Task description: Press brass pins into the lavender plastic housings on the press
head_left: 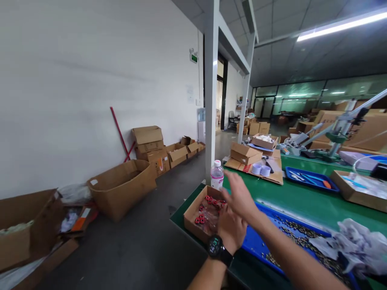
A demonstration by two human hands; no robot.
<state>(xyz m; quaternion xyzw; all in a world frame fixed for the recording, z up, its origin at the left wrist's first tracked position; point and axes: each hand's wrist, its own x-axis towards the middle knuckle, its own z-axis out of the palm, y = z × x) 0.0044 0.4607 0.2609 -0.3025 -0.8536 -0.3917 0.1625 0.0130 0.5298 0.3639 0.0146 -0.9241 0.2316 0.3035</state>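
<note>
My left hand (232, 228), with a black watch on its wrist, reaches over the right side of a small cardboard box (193, 225). In this box lie several small red-and-black parts (200, 218) on crumpled clear plastic. The left fingers point down and are mostly hidden, so their grip does not show. Just above and partly in front of it is my right hand (240, 197), open, its fingers stretched out and the thumb apart. Close to the right fingertips stands a clear bottle (217, 177) with a white cap and a pink label, behind the box.
On the green table (195, 197), a blue tray (256, 245) holds many small metal pieces, with crumpled white plastic (359, 245) at its right. Farther back are a blue tool tray (311, 179), white tape rolls (261, 169) and cartons. A white post (211, 88) rises behind the bottle.
</note>
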